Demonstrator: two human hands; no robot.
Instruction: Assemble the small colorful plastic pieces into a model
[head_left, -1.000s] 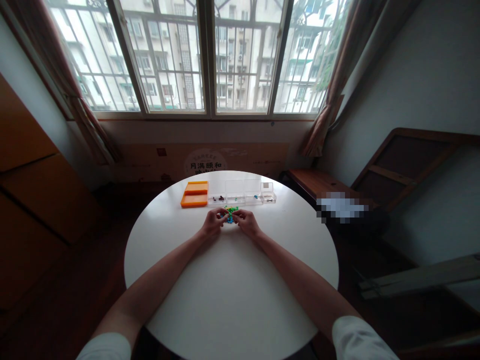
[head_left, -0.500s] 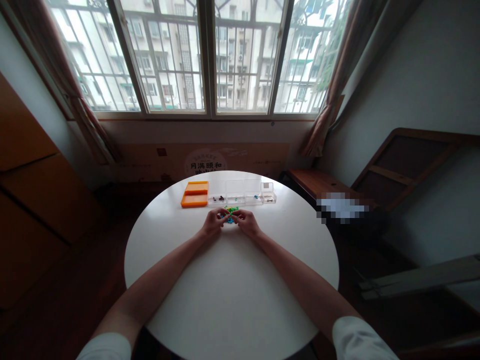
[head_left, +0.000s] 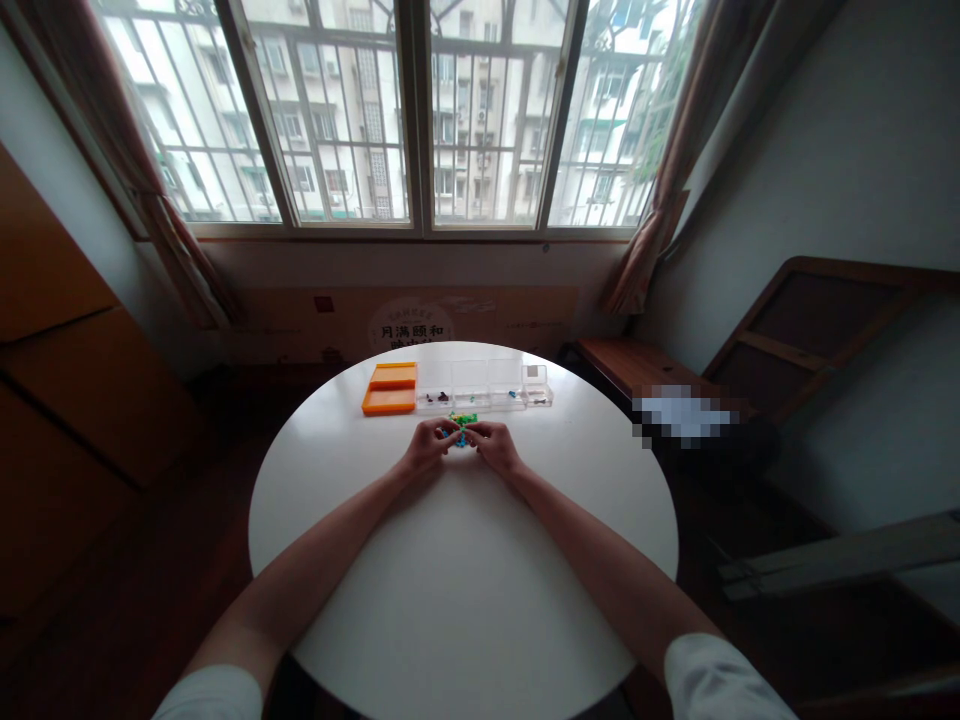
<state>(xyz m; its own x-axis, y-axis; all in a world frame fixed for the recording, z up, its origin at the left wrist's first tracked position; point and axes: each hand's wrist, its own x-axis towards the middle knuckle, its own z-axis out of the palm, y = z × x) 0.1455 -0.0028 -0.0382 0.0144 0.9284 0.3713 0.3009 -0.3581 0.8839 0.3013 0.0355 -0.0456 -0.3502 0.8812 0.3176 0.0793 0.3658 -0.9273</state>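
My left hand [head_left: 435, 437] and my right hand [head_left: 490, 440] meet over the table's far half. Fingertips on both sides are pinched together on a small green piece, likely a toy building piece, too small to make out well. Around and under the fingers are several tiny green, yellow and blue pieces [head_left: 463, 418]; the hands partly hide them, and I cannot tell which are joined. Just beyond stands a row of clear plastic compartment boxes [head_left: 471, 404] with lids raised, a few small dark, green and blue bits inside.
An orange open case [head_left: 388, 400] stands left of the clear boxes. Everything rests on a round white table [head_left: 457, 580]. A wooden bench [head_left: 637, 365] stands to the right, and a long printed carton [head_left: 510, 310] lies under the barred window.
Both hands stay in nearly the same place over the coloured pieces, with only slight finger movement. The boxes and orange case have not moved.
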